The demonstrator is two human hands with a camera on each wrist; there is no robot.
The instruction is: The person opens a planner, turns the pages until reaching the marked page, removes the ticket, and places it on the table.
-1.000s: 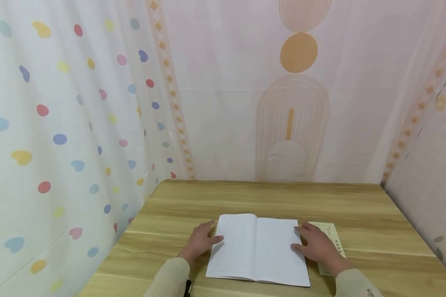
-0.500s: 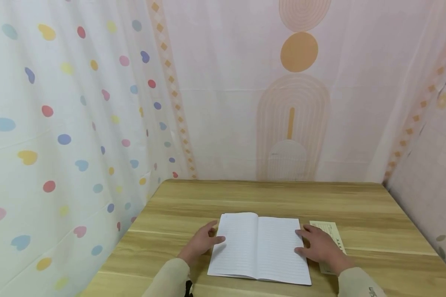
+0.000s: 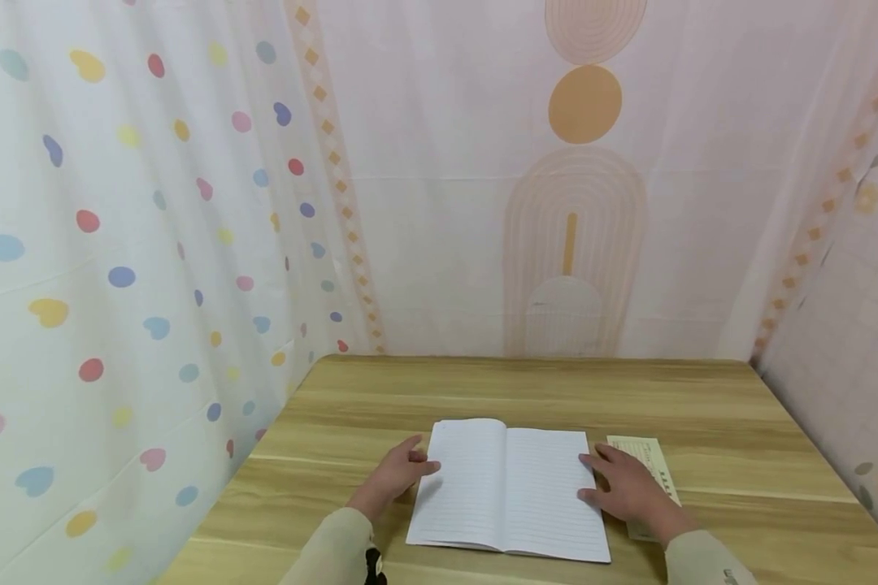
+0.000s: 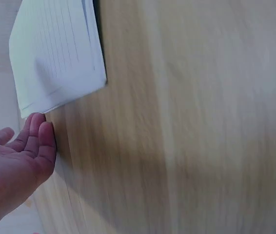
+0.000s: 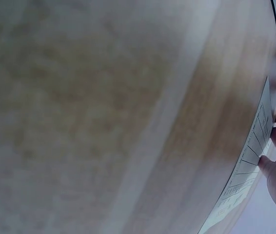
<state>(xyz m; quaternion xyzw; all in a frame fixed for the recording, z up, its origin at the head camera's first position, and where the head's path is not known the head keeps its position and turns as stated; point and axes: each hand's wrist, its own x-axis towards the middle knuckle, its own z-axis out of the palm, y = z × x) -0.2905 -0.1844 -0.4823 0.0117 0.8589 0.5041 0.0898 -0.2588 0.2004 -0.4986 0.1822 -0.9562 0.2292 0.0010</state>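
Observation:
An open notebook (image 3: 508, 487) with lined white pages lies flat on the wooden table. My left hand (image 3: 395, 475) is at its left edge, the thumb reaching over the page and the other fingers beside the cover. In the left wrist view, loosely bent fingertips (image 4: 36, 124) are right at the notebook corner (image 4: 65, 58). At the opposite edge is my right hand (image 3: 624, 487), with thumb and forefinger tips at the margin of the right page. Its other fingers hang over a cream printed slip (image 5: 247, 165), which the hand and wrist partly hide in the head view.
The wood-grain table (image 3: 541, 390) stretches out beyond the notebook. A dotted curtain (image 3: 154, 244) hangs along the left, a patterned one (image 3: 439, 244) behind the table's far edge, and another curtain (image 3: 849, 341) on the right.
The whole view shifts slightly with the head. Both hands stay at the notebook's two sides, and the pages lie as before.

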